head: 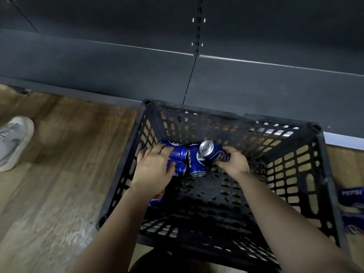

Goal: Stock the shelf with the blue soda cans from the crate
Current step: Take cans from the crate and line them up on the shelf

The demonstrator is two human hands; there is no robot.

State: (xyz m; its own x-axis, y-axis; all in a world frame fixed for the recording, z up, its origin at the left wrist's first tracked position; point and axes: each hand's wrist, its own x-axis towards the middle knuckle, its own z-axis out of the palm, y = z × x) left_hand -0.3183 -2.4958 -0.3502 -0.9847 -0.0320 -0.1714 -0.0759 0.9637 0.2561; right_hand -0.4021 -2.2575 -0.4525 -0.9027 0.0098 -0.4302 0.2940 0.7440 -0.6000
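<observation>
A black lattice crate (pixel 323 174) stands on the floor below me with several blue soda cans lying at its far end. My left hand (pixel 155 168) reaches in and its fingers curl over a blue can (pixel 179 152) lying on its side, with another can (pixel 180 168) right under it. My right hand (pixel 234 162) grips a tilted blue can (pixel 212 152), its silver end facing up. One can (pixel 197 164) lies between the two hands. A further can (pixel 156 200) shows partly beneath my left wrist. The dark grey shelf (pixel 256 85) runs behind the crate.
Wooden floor (pixel 59 174) lies left of the crate. Another person's grey shoe (pixel 13 140) is at the far left edge. Blue soda packaging (pixel 352 209) sits on the floor right of the crate. A slotted upright (pixel 198 26) divides the shelf's back panel.
</observation>
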